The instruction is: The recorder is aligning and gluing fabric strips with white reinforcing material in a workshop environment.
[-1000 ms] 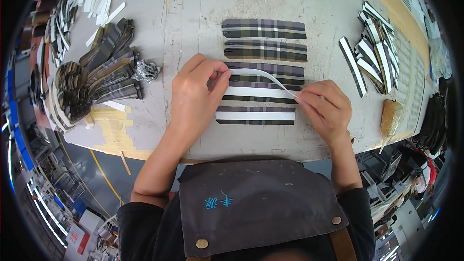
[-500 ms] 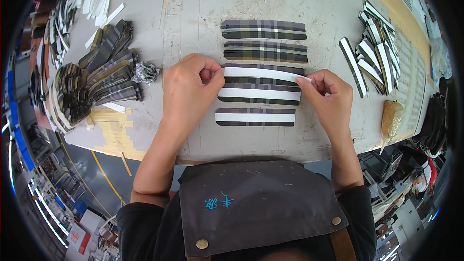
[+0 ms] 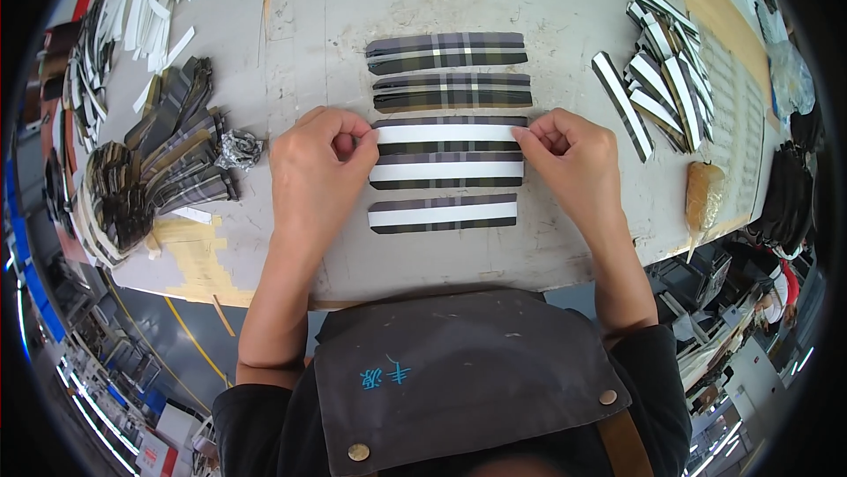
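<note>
A white strip (image 3: 445,132) lies flat and straight along a plaid fabric strip (image 3: 450,148) at the middle of the table. My left hand (image 3: 319,168) pinches its left end between thumb and forefinger. At the right end, the closed fingertips of my right hand (image 3: 575,159) hold the strip against the fabric. Just nearer to me are two more plaid pieces, one with a white strip (image 3: 445,171) along it and one with another white strip (image 3: 450,210). Farther off lie a bare plaid stack (image 3: 452,93) and another plaid stack (image 3: 445,52).
Plaid bundles (image 3: 181,146) and a crumpled silvery ball (image 3: 239,150) are at left, below loose white strips (image 3: 146,9). On the right are a pile of plaid pieces with white strips (image 3: 670,80), a single such piece (image 3: 623,106) and a brown wrapped bundle (image 3: 705,190) by the table edge.
The right end of the white strip, bowed and slanting before, has come up straight onto the plaid piece. My right hand has moved with it. The whole view has shifted slightly.
</note>
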{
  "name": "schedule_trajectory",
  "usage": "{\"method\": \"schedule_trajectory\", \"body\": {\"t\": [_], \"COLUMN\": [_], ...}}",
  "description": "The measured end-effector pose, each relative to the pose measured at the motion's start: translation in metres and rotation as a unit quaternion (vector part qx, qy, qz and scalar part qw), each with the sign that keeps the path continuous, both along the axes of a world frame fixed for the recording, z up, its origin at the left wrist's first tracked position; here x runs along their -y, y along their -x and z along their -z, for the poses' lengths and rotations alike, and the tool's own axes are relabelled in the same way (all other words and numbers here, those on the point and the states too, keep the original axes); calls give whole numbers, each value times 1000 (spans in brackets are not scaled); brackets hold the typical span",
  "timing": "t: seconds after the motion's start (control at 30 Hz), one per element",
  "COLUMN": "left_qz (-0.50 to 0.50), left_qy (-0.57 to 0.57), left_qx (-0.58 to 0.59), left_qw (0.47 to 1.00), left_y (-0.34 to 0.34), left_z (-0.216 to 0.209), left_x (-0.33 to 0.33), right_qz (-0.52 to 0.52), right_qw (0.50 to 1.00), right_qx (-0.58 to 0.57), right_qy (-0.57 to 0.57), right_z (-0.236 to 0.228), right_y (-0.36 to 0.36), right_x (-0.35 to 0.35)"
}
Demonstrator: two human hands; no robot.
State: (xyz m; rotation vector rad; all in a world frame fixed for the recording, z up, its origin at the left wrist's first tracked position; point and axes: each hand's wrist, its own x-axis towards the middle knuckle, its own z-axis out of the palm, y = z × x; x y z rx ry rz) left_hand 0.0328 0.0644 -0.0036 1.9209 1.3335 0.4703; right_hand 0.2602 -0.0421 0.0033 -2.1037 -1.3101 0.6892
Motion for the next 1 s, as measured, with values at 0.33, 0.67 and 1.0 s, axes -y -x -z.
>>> {"method": "schedule_trajectory", "body": {"t": [0.33,0.67,1.0], "left_qz": [1,-27,3], "left_qy": [52,57,-30], "left_qx": [25,84,32], "left_qw": [998,994,999], "left_y": [5,7,2], "left_z": [0,7,9], "left_x": [-2,-10,-8], "right_qz": [-114,-263,-267], "right_qw": [974,940,940], "right_qx": [67,89,117], "right_qy": [-182,-198,-179], "right_z": [4,21,16], "right_y": [25,49,49], "right_x": [-18,-31,-25]}}
